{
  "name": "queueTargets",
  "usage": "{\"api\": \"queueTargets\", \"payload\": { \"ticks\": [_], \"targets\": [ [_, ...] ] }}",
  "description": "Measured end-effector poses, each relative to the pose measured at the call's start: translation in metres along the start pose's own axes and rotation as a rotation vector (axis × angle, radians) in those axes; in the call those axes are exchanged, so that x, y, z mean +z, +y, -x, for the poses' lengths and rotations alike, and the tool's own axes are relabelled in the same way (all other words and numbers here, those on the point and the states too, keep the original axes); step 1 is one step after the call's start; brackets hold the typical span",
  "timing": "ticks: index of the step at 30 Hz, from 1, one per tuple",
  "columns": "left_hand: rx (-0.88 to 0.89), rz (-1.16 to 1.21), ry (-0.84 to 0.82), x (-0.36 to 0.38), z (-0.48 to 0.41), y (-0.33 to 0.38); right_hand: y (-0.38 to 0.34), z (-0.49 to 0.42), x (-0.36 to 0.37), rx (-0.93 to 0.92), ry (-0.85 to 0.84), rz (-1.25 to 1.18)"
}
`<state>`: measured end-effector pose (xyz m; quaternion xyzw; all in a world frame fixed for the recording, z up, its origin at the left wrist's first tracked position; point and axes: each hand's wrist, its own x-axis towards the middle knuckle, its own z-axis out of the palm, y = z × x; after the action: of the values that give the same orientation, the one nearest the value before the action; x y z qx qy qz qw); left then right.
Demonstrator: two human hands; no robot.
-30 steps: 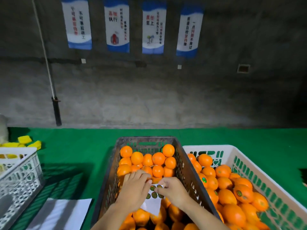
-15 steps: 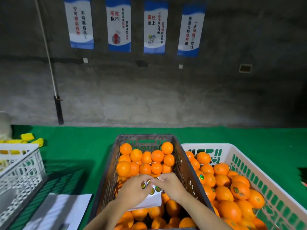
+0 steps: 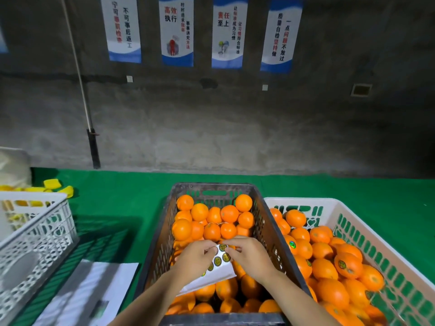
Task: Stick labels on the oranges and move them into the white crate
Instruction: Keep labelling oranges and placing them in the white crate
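A dark crate point(image 3: 266, 222) in the middle holds several unlabelled oranges point(image 3: 211, 217). To its right a white crate point(image 3: 367, 222) holds several oranges point(image 3: 329, 269), some with round green-gold labels. Over the dark crate my left hand point(image 3: 196, 258) holds a white label sheet point(image 3: 211, 276) carrying several round labels. My right hand point(image 3: 249, 257) pinches at a label near the sheet's top edge. Both forearms reach in from the bottom of the view.
Another white crate point(image 3: 35, 238) stands at the left with yellow pieces point(image 3: 51, 184) behind it. White paper sheets point(image 3: 89, 295) lie on the green mat point(image 3: 117, 198) at the bottom left. A grey wall with posters rises behind the table.
Both hands with the label sheet have shifted slightly toward me over the dark crate, and the sheet is tilted more. The right fingers have closed in on the sheet's top labels.
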<state>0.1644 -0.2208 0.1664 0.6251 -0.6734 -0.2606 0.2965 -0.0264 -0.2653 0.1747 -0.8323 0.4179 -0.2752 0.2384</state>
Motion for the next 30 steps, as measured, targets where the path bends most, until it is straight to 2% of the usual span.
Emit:
{"api": "queueTargets", "payload": {
  "ticks": [6,9,18,21,22,24,27,28,30],
  "targets": [
    [-0.027,0.016,-0.004,-0.001,0.001,-0.001,-0.001,0.0,0.0,-0.056,0.03,0.047],
    [-0.003,-0.014,-0.009,-0.001,0.001,0.001,-0.002,0.0,0.0,-0.019,-0.001,0.052],
    [0.005,-0.094,0.039,-0.005,0.003,0.003,0.001,-0.002,0.004,-0.035,-0.004,-0.049],
    [-0.025,-0.207,0.079,-0.007,0.004,0.0,-0.006,-0.005,0.002,0.072,0.068,-0.167],
    [-0.034,-0.265,0.098,-0.008,0.004,-0.002,-0.007,-0.007,-0.002,0.14,0.038,-0.191],
    [-0.045,-0.366,0.126,-0.008,0.004,-0.004,-0.005,-0.008,-0.013,0.256,-0.21,-0.148],
    [-0.059,-0.48,0.097,-0.008,0.001,-0.003,0.004,-0.001,-0.018,0.362,-0.736,0.13],
    [-0.064,-0.503,0.082,-0.008,0.001,-0.002,0.007,0.001,-0.015,0.374,-0.867,0.246],
    [-0.063,-0.529,0.067,-0.006,-0.001,-0.001,0.008,0.004,-0.008,0.379,-1.014,0.418]
  ]
}}
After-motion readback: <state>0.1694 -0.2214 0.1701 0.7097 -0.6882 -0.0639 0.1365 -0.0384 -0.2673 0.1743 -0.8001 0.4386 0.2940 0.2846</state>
